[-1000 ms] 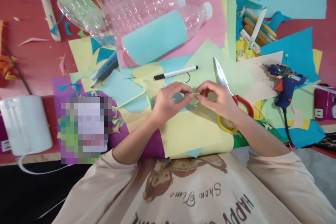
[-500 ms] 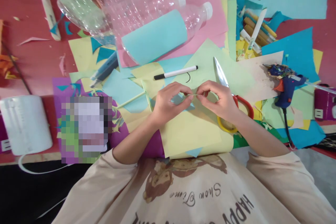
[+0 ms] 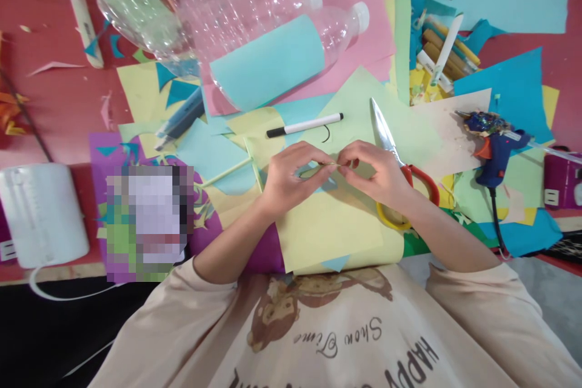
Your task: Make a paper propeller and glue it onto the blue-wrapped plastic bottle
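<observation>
My left hand [image 3: 294, 177] and my right hand [image 3: 373, 173] meet fingertip to fingertip above the pale yellow paper [image 3: 334, 233]. Both are closed in a pinch on a thin, narrow strip [image 3: 335, 164], which looks like paper; most of it is hidden by the fingers. Beyond the hands lies a white marker with black ends [image 3: 304, 125], and a small black curved piece rests beside it. Scissors with red and yellow handles [image 3: 386, 127] lie partly under my right hand and wrist, blades pointing away. Thin light green paper sticks [image 3: 230, 173] lie left of my left hand.
Clear plastic bottles, one wrapped in light blue paper [image 3: 273, 60], lie at the back. On the right are a blue glue gun [image 3: 495, 151] with its cord and a pile of markers [image 3: 448, 51]. A white box-like device [image 3: 43, 215] and a blurred-out rectangle [image 3: 154, 212] are on the left.
Both hands stay nearly in place, still pinching the strip. The fingertips have shifted slightly, and a dark thin curve now shows inside the left hand's finger loop.
</observation>
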Demonstrator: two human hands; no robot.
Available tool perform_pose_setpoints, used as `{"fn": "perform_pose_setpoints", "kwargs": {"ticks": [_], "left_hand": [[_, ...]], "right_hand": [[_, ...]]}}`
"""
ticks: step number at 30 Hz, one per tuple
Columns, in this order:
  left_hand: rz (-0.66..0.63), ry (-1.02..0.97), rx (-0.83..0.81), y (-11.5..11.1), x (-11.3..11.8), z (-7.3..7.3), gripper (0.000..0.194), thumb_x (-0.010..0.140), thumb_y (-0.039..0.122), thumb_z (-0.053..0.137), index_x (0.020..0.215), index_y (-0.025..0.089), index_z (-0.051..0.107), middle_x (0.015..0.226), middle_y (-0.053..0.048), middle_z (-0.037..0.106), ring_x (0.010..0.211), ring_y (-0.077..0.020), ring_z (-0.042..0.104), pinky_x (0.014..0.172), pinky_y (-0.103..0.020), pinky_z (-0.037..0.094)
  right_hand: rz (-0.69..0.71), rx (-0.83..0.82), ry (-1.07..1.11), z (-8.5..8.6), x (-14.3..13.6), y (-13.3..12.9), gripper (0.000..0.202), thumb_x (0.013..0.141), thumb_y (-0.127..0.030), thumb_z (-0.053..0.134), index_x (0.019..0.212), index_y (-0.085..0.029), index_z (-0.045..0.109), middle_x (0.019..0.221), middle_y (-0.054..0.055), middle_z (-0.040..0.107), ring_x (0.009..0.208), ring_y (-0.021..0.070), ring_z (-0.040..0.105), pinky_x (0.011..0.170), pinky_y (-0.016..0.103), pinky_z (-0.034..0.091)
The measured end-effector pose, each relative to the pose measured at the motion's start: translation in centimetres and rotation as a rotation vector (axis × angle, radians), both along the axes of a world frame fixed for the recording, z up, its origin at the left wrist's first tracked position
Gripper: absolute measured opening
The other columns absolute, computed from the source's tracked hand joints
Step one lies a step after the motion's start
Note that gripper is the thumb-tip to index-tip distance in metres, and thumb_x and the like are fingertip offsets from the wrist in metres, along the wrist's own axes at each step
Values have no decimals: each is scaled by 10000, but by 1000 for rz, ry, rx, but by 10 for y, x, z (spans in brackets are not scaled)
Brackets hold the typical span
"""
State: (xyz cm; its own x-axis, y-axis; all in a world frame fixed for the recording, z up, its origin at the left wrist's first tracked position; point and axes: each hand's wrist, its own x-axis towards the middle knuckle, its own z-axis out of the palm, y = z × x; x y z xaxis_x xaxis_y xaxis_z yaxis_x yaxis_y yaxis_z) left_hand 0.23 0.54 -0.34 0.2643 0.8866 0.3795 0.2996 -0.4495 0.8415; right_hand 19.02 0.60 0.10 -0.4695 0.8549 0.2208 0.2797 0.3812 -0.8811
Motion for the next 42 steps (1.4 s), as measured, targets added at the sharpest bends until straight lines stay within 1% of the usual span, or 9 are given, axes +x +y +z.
{"fn": "perform_pose_setpoints", "kwargs": {"ticks": [5, 9, 12, 16, 22, 27, 33, 38, 42], "left_hand": [[-3, 27, 8, 0, -1, -1, 108, 831, 264, 665, 739, 209, 662, 684, -3, 713, 645, -123, 639, 626, -264, 518], [-9, 28, -2, 0, -1, 0, 110, 830, 248, 661, 728, 205, 656, 677, 0, 708, 640, -118, 633, 625, -260, 515], [-3, 18, -30, -1, 0, 1, 92, 825, 229, 661, 737, 204, 653, 687, -1, 708, 649, -116, 637, 636, -258, 517], [-2, 16, -63, -1, 1, 1, 88, 829, 250, 657, 750, 212, 659, 704, 0, 715, 660, -123, 646, 653, -271, 529], [-21, -19, -64, -1, 0, 0, 97, 841, 261, 652, 757, 217, 671, 716, -2, 727, 665, -122, 654, 660, -274, 534], [-9, -36, -76, -1, 0, -1, 78, 822, 250, 672, 753, 214, 671, 716, -2, 723, 663, -123, 650, 663, -276, 532], [24, -44, -119, -2, 1, 2, 85, 805, 224, 672, 724, 204, 655, 704, 2, 710, 658, -120, 646, 656, -265, 524], [25, -25, -188, -1, 1, 3, 92, 802, 219, 665, 713, 196, 651, 692, 6, 700, 653, -115, 643, 653, -250, 519], [62, -65, -233, -1, 2, 3, 86, 797, 199, 665, 714, 185, 647, 676, 18, 685, 639, -100, 639, 628, -213, 513]], "right_hand": [[4, -8, -9, -1, 0, 0, 101, 837, -115, 560, 826, -216, 554, 792, 10, 620, 744, 140, 574, 657, 278, 470], [2, -18, -18, -1, 0, 0, 103, 833, -114, 563, 817, -215, 549, 788, 9, 616, 740, 138, 572, 645, 271, 464], [5, -30, -13, 0, -1, 0, 118, 823, -97, 562, 814, -213, 543, 789, 7, 611, 742, 134, 566, 650, 269, 462], [4, -42, -12, 1, 0, -1, 117, 824, -102, 544, 811, -219, 535, 786, 6, 608, 747, 139, 563, 664, 280, 468], [-4, -56, -14, 2, 0, -1, 86, 847, -143, 546, 809, -218, 528, 785, 6, 612, 742, 137, 571, 653, 277, 474], [-5, -65, -21, 3, 0, -1, 91, 845, -135, 553, 810, -215, 529, 790, 10, 612, 745, 135, 572, 659, 275, 476], [-64, -77, 24, 8, 1, -1, 99, 833, -113, 556, 798, -205, 546, 776, -1, 606, 705, 117, 554, 653, 261, 471], [-118, -130, 57, 9, 0, -2, 75, 859, -165, 563, 800, -208, 549, 794, -1, 615, 706, 112, 563, 675, 265, 483], [-150, -157, 75, 8, 0, -2, 29, 861, -203, 591, 847, -204, 565, 834, 7, 627, 730, 111, 577, 687, 262, 494]]}}
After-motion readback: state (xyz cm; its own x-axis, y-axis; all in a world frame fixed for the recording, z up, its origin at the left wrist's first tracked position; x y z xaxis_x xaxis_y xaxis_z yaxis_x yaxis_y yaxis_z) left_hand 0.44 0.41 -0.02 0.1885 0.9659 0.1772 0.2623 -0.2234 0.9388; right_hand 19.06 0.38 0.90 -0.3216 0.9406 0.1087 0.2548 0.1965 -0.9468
